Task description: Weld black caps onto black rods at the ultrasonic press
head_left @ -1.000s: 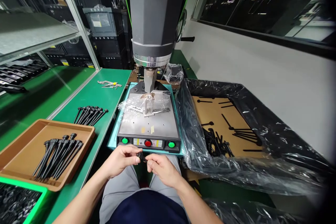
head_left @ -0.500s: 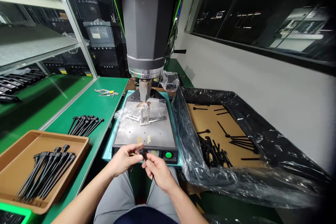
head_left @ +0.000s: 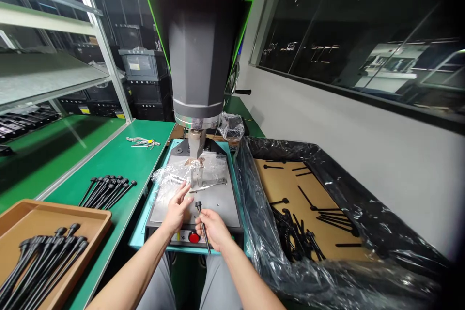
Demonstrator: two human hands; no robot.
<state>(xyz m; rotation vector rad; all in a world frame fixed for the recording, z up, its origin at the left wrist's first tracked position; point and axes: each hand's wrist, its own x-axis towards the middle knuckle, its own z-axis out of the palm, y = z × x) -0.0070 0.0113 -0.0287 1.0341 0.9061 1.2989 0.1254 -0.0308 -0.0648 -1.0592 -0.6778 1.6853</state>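
Note:
My right hand (head_left: 215, 228) is closed around a thin black rod with a knobbed head (head_left: 203, 225), its head up and its shaft slanting down past my fingers. To the left of it, my left hand (head_left: 176, 212) is open with fingers stretched towards a metal fixture (head_left: 196, 177) on the press's grey base plate (head_left: 163, 208). Whether those fingertips touch the fixture or its clear plastic film (head_left: 170, 173) I cannot tell. Above the fixture hangs the metal tool head (head_left: 196, 144) of the press (head_left: 198, 58).
At left a brown tray (head_left: 105, 218) holds several black rods, and another bundle of rods (head_left: 107, 191) lies behind it. A plastic-lined box (head_left: 250, 203) with loose rods stands at right. A red button (head_left: 193, 237) is on the press's front; metal hand tools (head_left: 143, 142) lie on the green table.
My two hands have moved apart and forward, over the base plate. The left has let go of the rod's head and reaches towards the fixture; the right still holds the rod. The view has tilted up.

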